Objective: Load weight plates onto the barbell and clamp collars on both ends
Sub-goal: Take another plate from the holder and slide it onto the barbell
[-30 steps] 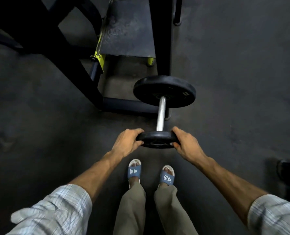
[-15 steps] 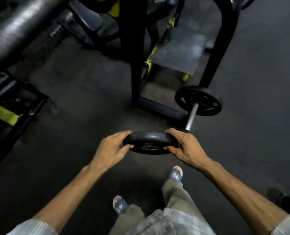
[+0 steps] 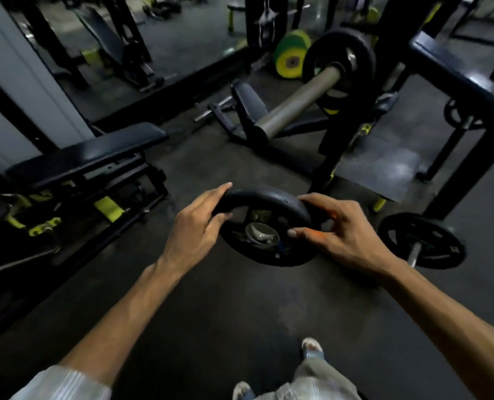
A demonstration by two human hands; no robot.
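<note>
I hold a small black weight plate [image 3: 268, 209] in both hands, well above the floor, its face tilted toward me. My left hand [image 3: 195, 229] grips its left rim and my right hand [image 3: 338, 229] grips its right rim. Ahead, the barbell sleeve [image 3: 294, 106] sticks out toward me from the rack, with a black plate [image 3: 346, 56] on it near the rack upright. A short bar with a black plate [image 3: 421, 241] stands on the floor at my right.
A black bench [image 3: 87, 151] with yellow-green fittings stands at left. The black rack frame [image 3: 467, 82] rises at right over a grey floor mat [image 3: 375, 166]. A yellow-green plate [image 3: 292, 54] sits far behind. Dark rubber floor lies below my feet.
I have lifted the small plate off the short floor bar and turned left with it. The view has swung up and the racked barbell has come into sight.
</note>
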